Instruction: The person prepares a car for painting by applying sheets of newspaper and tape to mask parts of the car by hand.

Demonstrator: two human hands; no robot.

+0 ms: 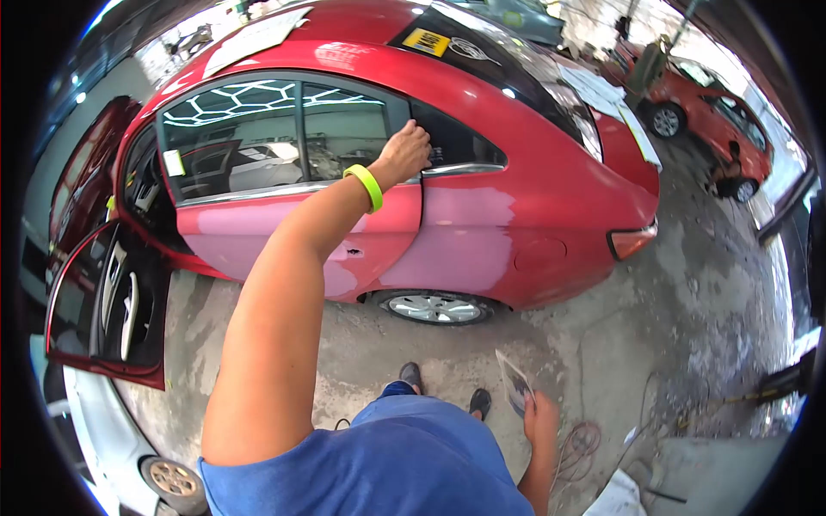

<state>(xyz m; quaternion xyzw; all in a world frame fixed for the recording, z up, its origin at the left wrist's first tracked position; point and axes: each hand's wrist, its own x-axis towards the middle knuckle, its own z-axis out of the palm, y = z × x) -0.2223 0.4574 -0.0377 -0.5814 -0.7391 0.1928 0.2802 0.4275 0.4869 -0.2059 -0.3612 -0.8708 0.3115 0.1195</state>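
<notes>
My left hand (404, 153), with a neon yellow band on its wrist, is at the back edge of the red car's rear door (391, 219), beside the window frame. Its fingers curl round that edge, and a dark gap runs down behind the door. Dull pinkish patches cover the lower door and the rear quarter panel (469, 219). Down by my right side, my right hand (542, 419) grips a thin flat sheet (514, 384), greyish with a pale border.
The detached-looking or wide-swung front door (112, 301) stands out at the left. A silver car (112, 430) is behind it. Papers (254, 39) lie on the roof and more on the trunk (602, 95). A hose (578, 447) coils on the concrete floor. Another red car (714, 112) stands far right, near a person.
</notes>
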